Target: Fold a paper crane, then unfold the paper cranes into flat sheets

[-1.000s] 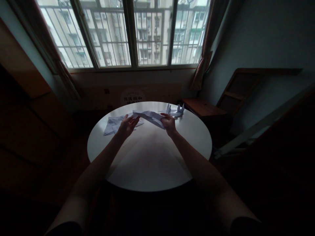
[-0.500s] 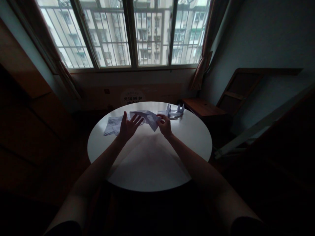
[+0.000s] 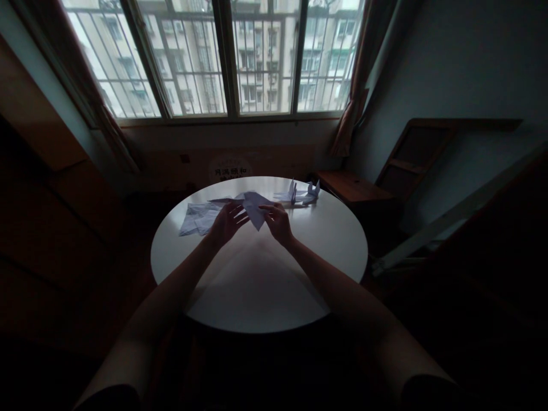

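Note:
A pale sheet of folded paper (image 3: 253, 209) hangs above the round white table (image 3: 257, 285), near its far side. My right hand (image 3: 277, 221) pinches the sheet at its right edge. My left hand (image 3: 226, 221) is beside the sheet on the left, fingers spread and reaching toward it; whether the fingertips touch the paper I cannot tell. Both forearms stretch forward over the tabletop.
Loose flat paper sheets (image 3: 196, 218) lie on the table at the far left. Small folded paper figures (image 3: 302, 194) stand at the far right. A barred window (image 3: 222, 57) fills the back wall. A low wooden bench (image 3: 355, 191) and a leaning frame (image 3: 411, 154) stand on the right.
My right hand has carried the sheet leftward and turned it more upright. My left hand let go of the sheet, opened, and now sits close beside it.

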A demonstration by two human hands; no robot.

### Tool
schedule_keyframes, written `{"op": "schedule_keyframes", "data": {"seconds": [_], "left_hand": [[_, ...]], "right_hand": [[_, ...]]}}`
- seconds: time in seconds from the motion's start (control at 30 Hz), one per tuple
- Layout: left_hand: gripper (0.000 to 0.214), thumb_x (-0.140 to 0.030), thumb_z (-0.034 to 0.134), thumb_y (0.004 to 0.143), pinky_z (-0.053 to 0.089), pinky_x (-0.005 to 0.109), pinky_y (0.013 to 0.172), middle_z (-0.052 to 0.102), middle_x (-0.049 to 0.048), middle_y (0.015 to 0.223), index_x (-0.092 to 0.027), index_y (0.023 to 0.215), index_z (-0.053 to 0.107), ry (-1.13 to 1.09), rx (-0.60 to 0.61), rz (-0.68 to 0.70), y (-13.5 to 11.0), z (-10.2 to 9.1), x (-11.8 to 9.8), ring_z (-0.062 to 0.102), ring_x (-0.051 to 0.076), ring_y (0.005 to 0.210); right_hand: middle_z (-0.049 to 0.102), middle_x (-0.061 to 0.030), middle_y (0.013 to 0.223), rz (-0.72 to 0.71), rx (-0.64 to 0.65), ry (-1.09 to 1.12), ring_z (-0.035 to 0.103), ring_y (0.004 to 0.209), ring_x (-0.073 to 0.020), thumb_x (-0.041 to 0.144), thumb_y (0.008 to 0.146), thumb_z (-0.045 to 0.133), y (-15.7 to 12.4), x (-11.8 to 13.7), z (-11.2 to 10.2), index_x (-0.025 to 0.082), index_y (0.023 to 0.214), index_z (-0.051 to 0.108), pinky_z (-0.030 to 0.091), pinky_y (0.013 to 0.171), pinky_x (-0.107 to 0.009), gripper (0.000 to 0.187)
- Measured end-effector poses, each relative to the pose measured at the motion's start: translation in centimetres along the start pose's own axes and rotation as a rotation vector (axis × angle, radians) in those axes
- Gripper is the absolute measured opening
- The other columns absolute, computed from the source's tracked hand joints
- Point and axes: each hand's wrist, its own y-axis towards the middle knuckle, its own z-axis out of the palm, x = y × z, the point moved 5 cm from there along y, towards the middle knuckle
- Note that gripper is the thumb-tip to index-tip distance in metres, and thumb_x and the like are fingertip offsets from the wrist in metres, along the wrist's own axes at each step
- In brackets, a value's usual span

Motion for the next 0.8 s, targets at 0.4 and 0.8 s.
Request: {"op": "schedule_keyframes", "data": {"seconds": [0.4,0.8], "left_hand": [[0.033,-0.046,0.076,0.074,0.054,0.032,0.076,0.066,0.0038,0.077,-0.017,0.079,0.061,0.019,-0.038,0.058,0.4,-0.4,-0.3,0.067,0.020,0.084],[0.014,-0.016,0.071,0.069,0.050,0.025,0.066,0.066,-0.0010,0.070,-0.018,0.071,0.058,0.009,-0.131,0.195,0.5,-1.0,-1.2,0.064,0.013,0.069]], "right_hand": [[0.066,-0.0089,0.107,0.048,0.230,0.007,0.061,0.073,-0.0132,0.017,0.072,0.060,-0.5,-0.9,1.6,0.022,0.108,0.074,0.055,0.065,-0.028,0.039],[0.065,-0.0084,0.114,0.093,0.345,-0.074,0.061,0.076,-0.0122,0.021,0.069,0.067,-0.9,-1.2,2.0,0.022,0.120,0.068,0.053,0.061,-0.023,0.051]]}}
